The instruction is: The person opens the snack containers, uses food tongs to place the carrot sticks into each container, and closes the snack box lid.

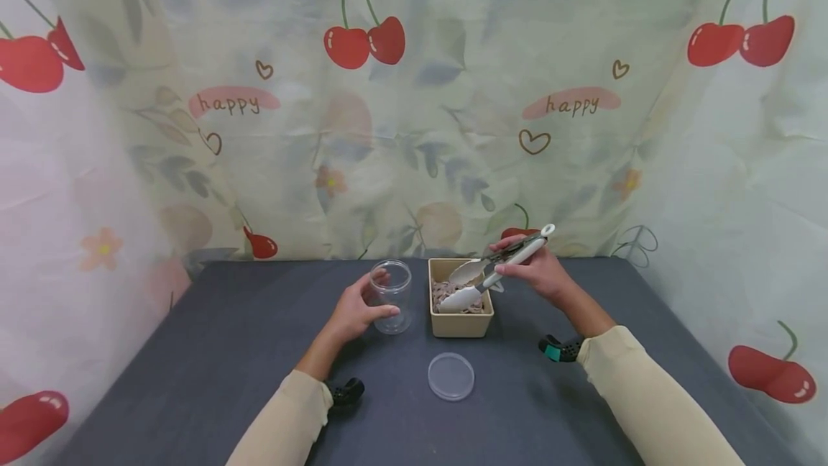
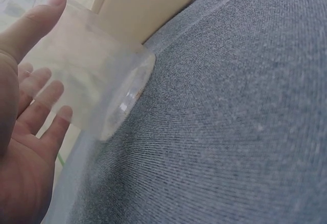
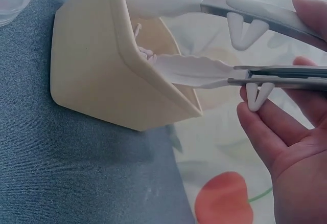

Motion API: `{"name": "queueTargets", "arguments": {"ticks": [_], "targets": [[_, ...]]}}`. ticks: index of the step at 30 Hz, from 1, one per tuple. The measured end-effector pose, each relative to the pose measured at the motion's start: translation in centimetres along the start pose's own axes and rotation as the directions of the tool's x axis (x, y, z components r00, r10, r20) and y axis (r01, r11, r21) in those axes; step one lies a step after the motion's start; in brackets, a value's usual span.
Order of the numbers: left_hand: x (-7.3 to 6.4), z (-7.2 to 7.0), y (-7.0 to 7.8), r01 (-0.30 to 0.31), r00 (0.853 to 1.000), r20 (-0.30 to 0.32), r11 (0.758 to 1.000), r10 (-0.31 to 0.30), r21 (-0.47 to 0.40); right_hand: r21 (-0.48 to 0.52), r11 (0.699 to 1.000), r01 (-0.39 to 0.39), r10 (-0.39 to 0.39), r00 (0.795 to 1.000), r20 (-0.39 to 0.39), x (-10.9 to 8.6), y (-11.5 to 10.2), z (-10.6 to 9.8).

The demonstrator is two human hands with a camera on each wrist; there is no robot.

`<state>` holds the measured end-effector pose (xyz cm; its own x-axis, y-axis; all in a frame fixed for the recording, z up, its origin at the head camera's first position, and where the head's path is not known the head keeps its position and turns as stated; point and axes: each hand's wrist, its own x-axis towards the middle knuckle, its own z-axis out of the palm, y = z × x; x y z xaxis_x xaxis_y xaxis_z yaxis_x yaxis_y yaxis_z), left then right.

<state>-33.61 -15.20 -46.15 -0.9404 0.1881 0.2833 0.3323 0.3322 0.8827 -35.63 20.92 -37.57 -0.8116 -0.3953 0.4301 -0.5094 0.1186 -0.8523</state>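
Head view: I have the left hand curved round a clear jar, upright on the dark table. Right hand grips tongs, arms spread, tips at the mouth of the beige box holding shredded pieces. Box sits just right of jar; round lid lies flat, nearer the person.

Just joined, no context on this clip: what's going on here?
A person's left grip holds a clear jar while the right grip holds tongs. The tongs' ends are spread apart inside a tan box of pinkish-grey shreds; whether they have caught any can't be told. No shreds show in the jar. A round clear lid lies flat on the dark table, nearer the person than the box is.
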Motion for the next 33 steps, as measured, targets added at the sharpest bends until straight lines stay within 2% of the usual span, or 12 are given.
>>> {"name": "queueTargets", "arguments": {"ticks": [9,23,28,33], "targets": [[0.0,0.0,0.0,0.008,1.000,-0.004,1.000,-0.008,0.013,-0.031,1.000,-0.003,0.003,1.000,0.002,-0.7,-0.1,-0.2],[-0.1,0.0,0.2,0.015,1.000,-0.006,1.000,-0.015,0.017,0.000,1.000,0.015,-0.015,1.000,-0.001,-1.3,0.4,0.0],[-0.1,0.0,0.2,0.004,1.000,-0.005,1.000,-0.004,0.010,-0.009,1.000,0.002,-0.003,1.000,-0.010,-1.2,-0.2,0.3],[0.0,0.1,0.3,-0.005,1.000,-0.014,1.000,0.005,0.007,-0.060,0.998,0.009,-0.009,1.000,-0.001,-1.1,-1.5,0.7]]}}
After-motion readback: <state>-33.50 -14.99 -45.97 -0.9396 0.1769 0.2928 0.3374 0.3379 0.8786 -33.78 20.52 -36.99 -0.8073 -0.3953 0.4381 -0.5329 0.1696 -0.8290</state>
